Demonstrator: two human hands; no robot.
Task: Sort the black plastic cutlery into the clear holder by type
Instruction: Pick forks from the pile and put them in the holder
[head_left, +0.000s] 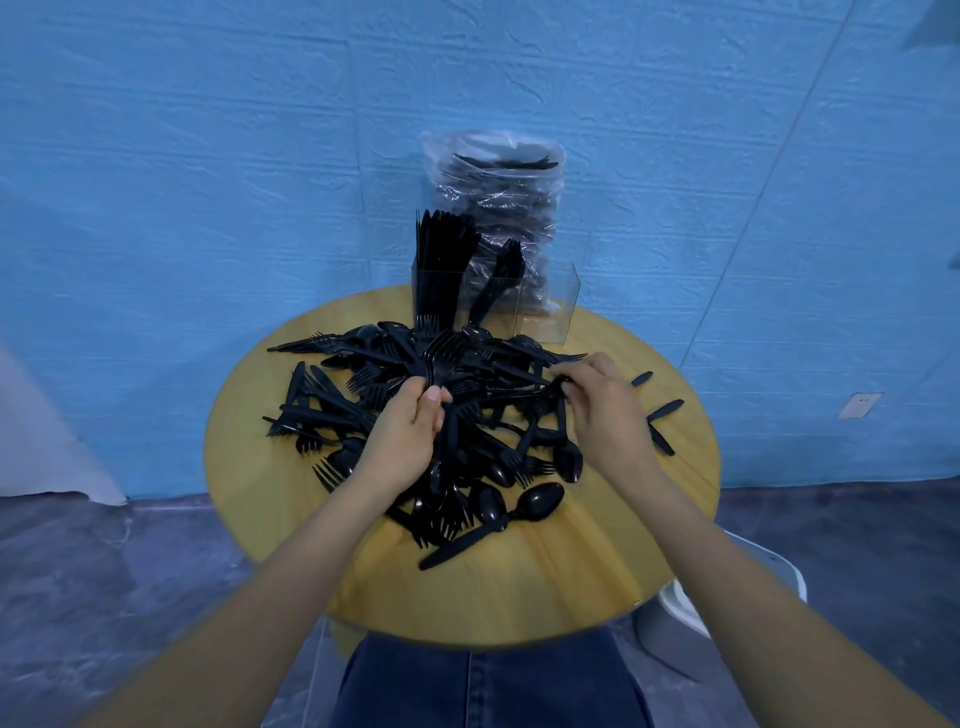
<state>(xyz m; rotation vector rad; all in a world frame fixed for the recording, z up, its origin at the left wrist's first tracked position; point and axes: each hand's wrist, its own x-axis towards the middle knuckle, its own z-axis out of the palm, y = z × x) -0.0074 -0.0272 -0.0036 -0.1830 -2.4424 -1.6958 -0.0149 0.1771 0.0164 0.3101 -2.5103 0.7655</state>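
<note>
Forks bunched in the left hand (415, 415), tines toward the clear holder (493, 299) just beyond the cutlery pile (441, 415); the right hand (592, 389) pinches another piece.

A round wooden table (519, 587) carries a heap of black cutlery (415, 374) spread under both hands. Beyond the fingertips stand a clear holder (545, 306) and a plastic bag (493, 208). Two knives (662, 415) lie right of the right hand (597, 400).
</note>
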